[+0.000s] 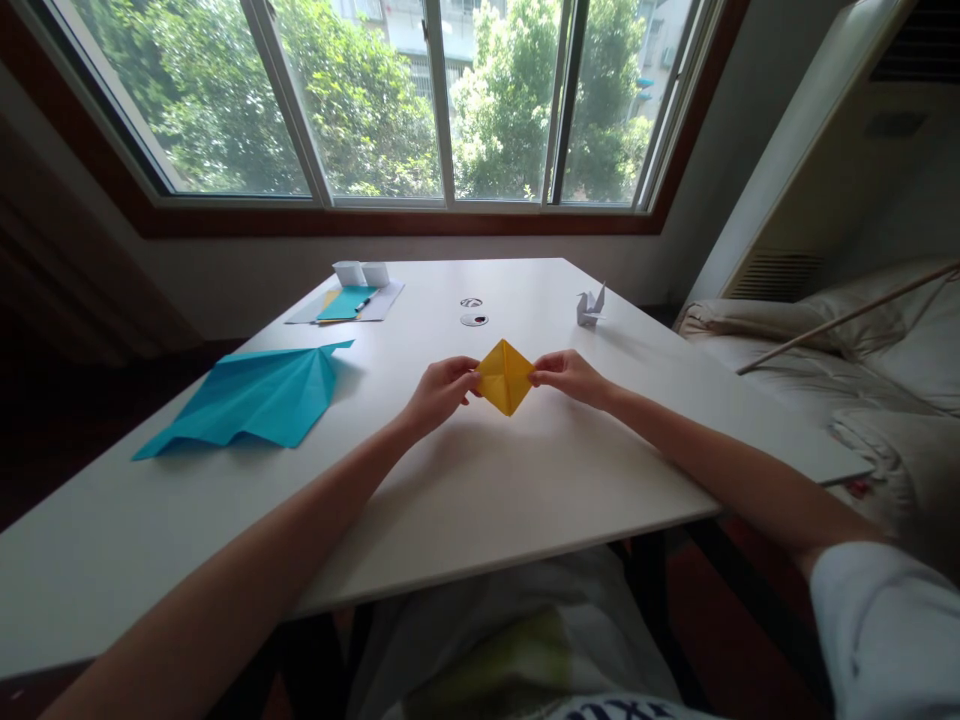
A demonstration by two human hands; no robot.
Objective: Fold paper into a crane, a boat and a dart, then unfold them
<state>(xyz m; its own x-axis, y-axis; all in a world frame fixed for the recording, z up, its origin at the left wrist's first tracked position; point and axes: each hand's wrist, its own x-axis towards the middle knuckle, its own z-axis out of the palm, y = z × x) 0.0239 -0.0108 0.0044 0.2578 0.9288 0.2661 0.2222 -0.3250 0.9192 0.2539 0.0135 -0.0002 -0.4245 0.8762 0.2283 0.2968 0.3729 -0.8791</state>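
A small yellow folded paper [505,376], diamond-shaped with a centre crease, is held just above the white table [487,500]. My left hand [441,392] pinches its left corner. My right hand [571,377] pinches its right corner. Both arms reach forward over the table's middle.
A large folded blue paper [251,398] lies on the table's left. At the far left are papers with a pen [349,302] and two small white cups [361,272]. A white paper crane [590,305] stands far right. Two small discs [473,318] lie near the middle. Bedding [840,350] sits on the right.
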